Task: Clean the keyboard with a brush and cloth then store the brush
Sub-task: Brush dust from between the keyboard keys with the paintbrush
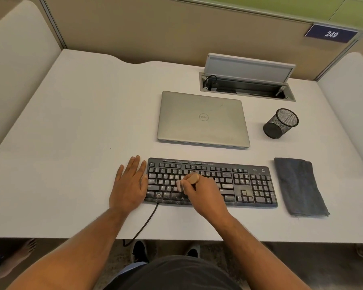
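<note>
now right hand (203, 190) grips brush (189, 180), bristles on dusty keyboard (247, 183) keys left of centre. left hand (129, 185) flat, fingers spread, against keyboard's left edge. folded cloth (297, 185) lies just right of keyboard.

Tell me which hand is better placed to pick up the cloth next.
The right hand, probably. The cloth lies just right of the keyboard, on that hand's side. It holds the brush, though. The left hand rests flat at the keyboard's far left end.
</note>
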Demonstrator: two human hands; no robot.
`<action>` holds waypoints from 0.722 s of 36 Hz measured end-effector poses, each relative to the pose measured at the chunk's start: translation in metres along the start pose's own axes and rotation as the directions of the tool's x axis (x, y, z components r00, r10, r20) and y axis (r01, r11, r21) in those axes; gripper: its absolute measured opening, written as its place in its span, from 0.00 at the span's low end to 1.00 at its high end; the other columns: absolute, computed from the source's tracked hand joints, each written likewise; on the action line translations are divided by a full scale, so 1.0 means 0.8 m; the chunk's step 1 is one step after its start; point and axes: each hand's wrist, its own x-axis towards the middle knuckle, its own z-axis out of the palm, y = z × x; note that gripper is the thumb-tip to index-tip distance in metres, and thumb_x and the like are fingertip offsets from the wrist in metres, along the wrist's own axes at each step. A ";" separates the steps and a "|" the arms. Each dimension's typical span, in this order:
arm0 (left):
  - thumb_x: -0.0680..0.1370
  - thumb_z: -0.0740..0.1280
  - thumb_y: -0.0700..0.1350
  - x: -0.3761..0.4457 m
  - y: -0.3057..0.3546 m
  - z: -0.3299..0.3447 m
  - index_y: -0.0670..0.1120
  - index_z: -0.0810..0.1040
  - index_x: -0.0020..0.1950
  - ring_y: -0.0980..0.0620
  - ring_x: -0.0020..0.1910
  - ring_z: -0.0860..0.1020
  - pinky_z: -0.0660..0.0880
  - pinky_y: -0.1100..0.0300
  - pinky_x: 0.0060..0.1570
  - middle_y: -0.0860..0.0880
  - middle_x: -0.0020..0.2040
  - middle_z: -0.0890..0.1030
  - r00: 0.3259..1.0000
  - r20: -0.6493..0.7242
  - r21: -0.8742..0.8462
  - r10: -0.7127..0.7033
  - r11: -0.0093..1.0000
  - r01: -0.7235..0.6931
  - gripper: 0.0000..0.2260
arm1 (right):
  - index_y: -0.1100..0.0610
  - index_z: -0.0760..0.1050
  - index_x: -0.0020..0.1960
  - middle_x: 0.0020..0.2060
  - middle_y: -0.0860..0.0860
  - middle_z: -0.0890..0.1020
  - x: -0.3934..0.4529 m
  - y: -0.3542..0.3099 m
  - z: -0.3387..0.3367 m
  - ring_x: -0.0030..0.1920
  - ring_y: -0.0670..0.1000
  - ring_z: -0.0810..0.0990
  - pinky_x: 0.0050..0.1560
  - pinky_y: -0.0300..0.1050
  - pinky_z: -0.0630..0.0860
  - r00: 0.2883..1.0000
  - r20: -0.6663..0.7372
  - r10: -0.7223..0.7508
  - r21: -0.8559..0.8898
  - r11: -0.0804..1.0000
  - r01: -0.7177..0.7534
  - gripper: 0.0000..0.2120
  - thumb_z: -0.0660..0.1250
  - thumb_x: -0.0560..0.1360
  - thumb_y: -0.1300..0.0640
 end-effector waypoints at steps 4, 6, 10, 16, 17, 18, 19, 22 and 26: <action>0.84 0.42 0.55 0.000 0.000 -0.001 0.48 0.60 0.82 0.53 0.82 0.51 0.50 0.47 0.80 0.49 0.83 0.56 1.000 0.002 0.002 0.000 1.000 0.000 0.28 | 0.53 0.82 0.48 0.34 0.46 0.82 0.003 0.000 -0.001 0.33 0.44 0.78 0.36 0.38 0.73 0.999 0.049 0.018 -0.058 0.998 -0.015 0.15 0.61 0.85 0.47; 0.84 0.42 0.55 0.000 0.000 -0.001 0.48 0.59 0.83 0.53 0.82 0.50 0.49 0.47 0.81 0.49 0.83 0.55 1.000 0.008 0.009 0.000 1.000 0.000 0.28 | 0.54 0.81 0.45 0.32 0.47 0.82 0.006 -0.002 -0.003 0.31 0.45 0.79 0.37 0.42 0.77 0.999 0.027 0.021 -0.020 1.000 -0.020 0.17 0.62 0.85 0.47; 0.84 0.42 0.55 0.000 0.000 -0.001 0.49 0.59 0.83 0.53 0.82 0.49 0.49 0.47 0.81 0.50 0.84 0.55 1.000 0.008 0.007 -0.001 1.000 0.001 0.28 | 0.51 0.82 0.50 0.35 0.44 0.83 0.001 -0.005 0.002 0.35 0.43 0.80 0.35 0.33 0.72 1.000 -0.018 0.007 0.103 0.995 -0.005 0.12 0.64 0.84 0.47; 0.84 0.42 0.55 0.000 0.001 -0.001 0.49 0.58 0.83 0.54 0.82 0.48 0.47 0.48 0.81 0.50 0.84 0.54 1.000 0.011 0.005 -0.003 1.000 0.003 0.28 | 0.52 0.82 0.47 0.33 0.48 0.82 0.003 -0.004 0.007 0.32 0.45 0.78 0.36 0.40 0.75 0.997 0.071 0.031 -0.010 0.999 -0.030 0.16 0.61 0.85 0.45; 0.84 0.42 0.55 0.000 0.000 -0.001 0.49 0.58 0.83 0.54 0.82 0.48 0.47 0.49 0.81 0.50 0.84 0.54 1.000 0.009 0.006 -0.004 1.000 0.004 0.28 | 0.52 0.82 0.45 0.33 0.48 0.83 0.004 -0.005 0.006 0.32 0.46 0.79 0.38 0.43 0.78 0.998 0.060 0.027 0.003 1.000 -0.027 0.17 0.61 0.85 0.45; 0.84 0.42 0.55 0.000 0.000 0.000 0.49 0.58 0.83 0.54 0.82 0.48 0.46 0.49 0.81 0.50 0.84 0.54 1.000 0.006 0.008 -0.005 1.000 0.005 0.28 | 0.51 0.81 0.44 0.33 0.48 0.83 0.004 -0.006 0.005 0.33 0.46 0.80 0.38 0.41 0.78 0.999 0.041 0.017 0.033 0.999 -0.018 0.17 0.61 0.85 0.45; 0.84 0.41 0.55 0.000 0.000 0.000 0.49 0.58 0.83 0.54 0.82 0.48 0.46 0.49 0.81 0.50 0.84 0.54 1.000 0.005 0.007 -0.006 1.000 0.006 0.28 | 0.48 0.80 0.45 0.34 0.47 0.83 0.003 -0.009 0.004 0.32 0.44 0.79 0.37 0.37 0.76 1.000 0.019 0.009 0.070 0.998 -0.010 0.14 0.61 0.85 0.46; 0.84 0.41 0.56 0.000 0.001 -0.001 0.49 0.58 0.83 0.54 0.82 0.48 0.46 0.50 0.81 0.50 0.84 0.55 1.000 0.004 0.003 -0.006 1.000 0.006 0.29 | 0.50 0.80 0.53 0.39 0.47 0.84 0.000 -0.013 0.005 0.38 0.44 0.81 0.41 0.37 0.77 1.000 0.011 -0.016 0.083 0.996 0.015 0.11 0.62 0.85 0.46; 0.84 0.41 0.56 0.000 0.001 -0.001 0.49 0.58 0.83 0.54 0.82 0.48 0.47 0.49 0.81 0.50 0.84 0.55 1.000 0.005 0.004 -0.003 1.000 0.003 0.29 | 0.52 0.80 0.55 0.40 0.47 0.84 0.002 -0.014 0.010 0.37 0.43 0.79 0.38 0.35 0.72 0.996 0.087 -0.018 -0.033 0.999 0.021 0.13 0.61 0.85 0.46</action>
